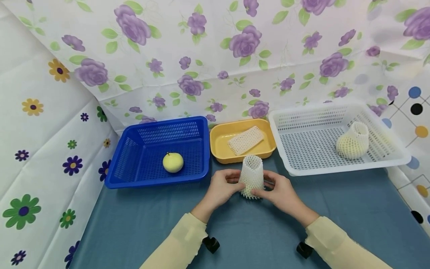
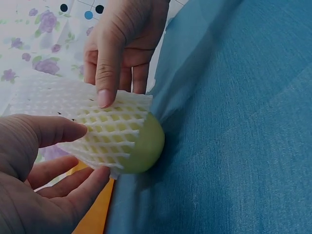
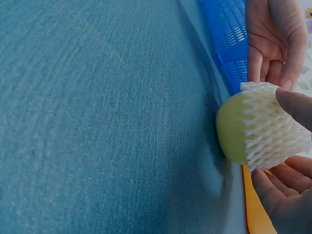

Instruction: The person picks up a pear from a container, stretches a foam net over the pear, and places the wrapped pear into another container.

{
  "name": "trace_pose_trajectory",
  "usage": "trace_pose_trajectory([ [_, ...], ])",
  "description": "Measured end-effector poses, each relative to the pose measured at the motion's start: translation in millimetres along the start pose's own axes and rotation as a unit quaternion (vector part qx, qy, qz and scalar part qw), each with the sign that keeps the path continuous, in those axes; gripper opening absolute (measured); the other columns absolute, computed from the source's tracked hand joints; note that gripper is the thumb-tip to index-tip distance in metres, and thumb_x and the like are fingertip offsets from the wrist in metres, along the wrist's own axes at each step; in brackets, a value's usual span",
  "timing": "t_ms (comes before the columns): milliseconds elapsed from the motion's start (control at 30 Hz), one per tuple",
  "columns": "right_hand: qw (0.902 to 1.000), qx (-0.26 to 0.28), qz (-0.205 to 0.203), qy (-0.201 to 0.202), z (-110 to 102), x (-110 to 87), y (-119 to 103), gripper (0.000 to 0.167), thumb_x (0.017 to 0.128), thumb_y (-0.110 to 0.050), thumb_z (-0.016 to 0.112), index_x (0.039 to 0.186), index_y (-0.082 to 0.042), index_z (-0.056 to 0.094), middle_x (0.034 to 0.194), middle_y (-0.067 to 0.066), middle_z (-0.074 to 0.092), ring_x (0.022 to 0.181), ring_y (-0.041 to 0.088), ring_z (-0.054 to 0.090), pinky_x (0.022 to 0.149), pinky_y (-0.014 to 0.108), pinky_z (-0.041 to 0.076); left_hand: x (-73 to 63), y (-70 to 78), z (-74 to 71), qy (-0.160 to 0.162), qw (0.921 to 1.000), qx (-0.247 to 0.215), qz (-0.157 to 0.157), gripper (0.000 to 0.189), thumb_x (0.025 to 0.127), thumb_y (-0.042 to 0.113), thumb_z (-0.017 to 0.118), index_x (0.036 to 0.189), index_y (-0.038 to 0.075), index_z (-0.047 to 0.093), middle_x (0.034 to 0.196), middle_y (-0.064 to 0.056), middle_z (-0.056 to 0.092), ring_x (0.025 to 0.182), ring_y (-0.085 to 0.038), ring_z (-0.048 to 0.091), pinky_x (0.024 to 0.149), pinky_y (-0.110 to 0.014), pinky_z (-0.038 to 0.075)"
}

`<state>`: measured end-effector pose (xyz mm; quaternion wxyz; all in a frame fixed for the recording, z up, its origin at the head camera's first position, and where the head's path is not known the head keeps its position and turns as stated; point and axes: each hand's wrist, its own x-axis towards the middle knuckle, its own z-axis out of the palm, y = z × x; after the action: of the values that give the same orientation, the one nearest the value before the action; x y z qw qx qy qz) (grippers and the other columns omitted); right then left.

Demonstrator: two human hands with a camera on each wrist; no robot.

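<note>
A white foam fruit net (image 1: 252,172) stands upright in the middle, pulled over a yellow-green pear (image 2: 152,146). The pear's bottom end shows bare below the net's edge in both wrist views. My left hand (image 1: 222,187) holds the net from the left, thumb on the near side and fingers behind. From the right, my right hand (image 1: 283,191) holds it likewise, its thumb (image 3: 292,103) pressing on the mesh. The net's upper part rises above the pear as an open tube.
A blue basket (image 1: 156,184) at the left contains one bare pear (image 1: 173,162). Behind my hands, a yellow tray (image 1: 221,139) has a flat foam net (image 1: 246,140) in it. The white basket (image 1: 304,140) at the right holds a netted pear (image 1: 352,144).
</note>
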<state>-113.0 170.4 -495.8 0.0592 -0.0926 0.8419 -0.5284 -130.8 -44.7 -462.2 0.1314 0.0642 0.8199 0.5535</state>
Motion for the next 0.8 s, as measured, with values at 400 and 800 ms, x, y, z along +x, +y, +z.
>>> trace_pose_trajectory([
  [400, 0.9990, -0.044, -0.003, -0.003, 3.8, 3.2, -5.9, 0.075, 0.065, -0.045, 0.082, 0.130, -0.024, 0.050, 0.127, -0.004, 0.057, 0.116, 0.016, 0.057, 0.090, 0.035, 0.052, 0.8, -2.2, 0.4, -0.002, 0.9994, 0.033, -0.001, 0.039, 0.073, 0.009, 0.072, 0.112, 0.010, 0.067, 0.104, -0.003, 0.070, 0.094, -0.013, 0.066, 0.079, -0.030, 0.055],
  [800, 0.9978, -0.066, -0.001, -0.004, 6.8, 2.6, -7.6, 0.082, 0.063, -0.041, 0.085, 0.134, -0.020, 0.048, 0.129, -0.001, 0.057, 0.115, 0.018, 0.059, 0.088, 0.036, 0.053, 2.4, -7.6, 2.4, -0.020, 0.9989, 0.042, -0.013, 0.045, 0.073, 0.009, 0.073, 0.117, 0.009, 0.064, 0.108, -0.003, 0.069, 0.097, -0.013, 0.066, 0.081, -0.029, 0.055],
])
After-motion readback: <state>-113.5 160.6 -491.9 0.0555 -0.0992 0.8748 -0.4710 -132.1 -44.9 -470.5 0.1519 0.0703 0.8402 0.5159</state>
